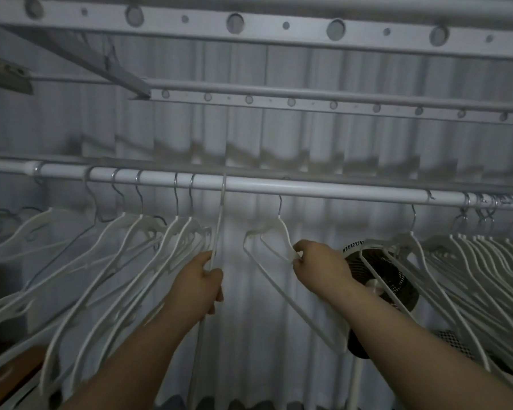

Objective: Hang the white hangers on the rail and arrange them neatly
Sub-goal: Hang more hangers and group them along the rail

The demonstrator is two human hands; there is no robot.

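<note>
**Two hangers in hand at the rail's gap**

Left of your fingers, a loose row of white plastic hangers (131, 247) with wire hooks hangs fanned unevenly on the round white metal rail (323, 189); your left hand (200, 284) curls its fingers round a thin white hanger (219, 226) seen edge-on, its top reaching the rail above your knuckles; your right hand (320, 263) pinches the shoulder of a white plastic hanger turned askew (283, 230), hooked on the rail above your fingertips (298, 255); behind that wrist sits a small round black fan (397, 279); beyond it a tight bunch of white hangers (471, 261) crowds the rail.

Expect the hangers to be light, fairly stiff and smooth, quick to swing or tangle; hold at the shoulder near the neck rather than the low bar; the rail looks slick, so small nudges should slide them.

Behind your fingers is a pale pleated backdrop (279, 134), curtain or ribbed sheet I cannot tell; above them run grey perforated bars (279, 25); the light is dim.
</note>
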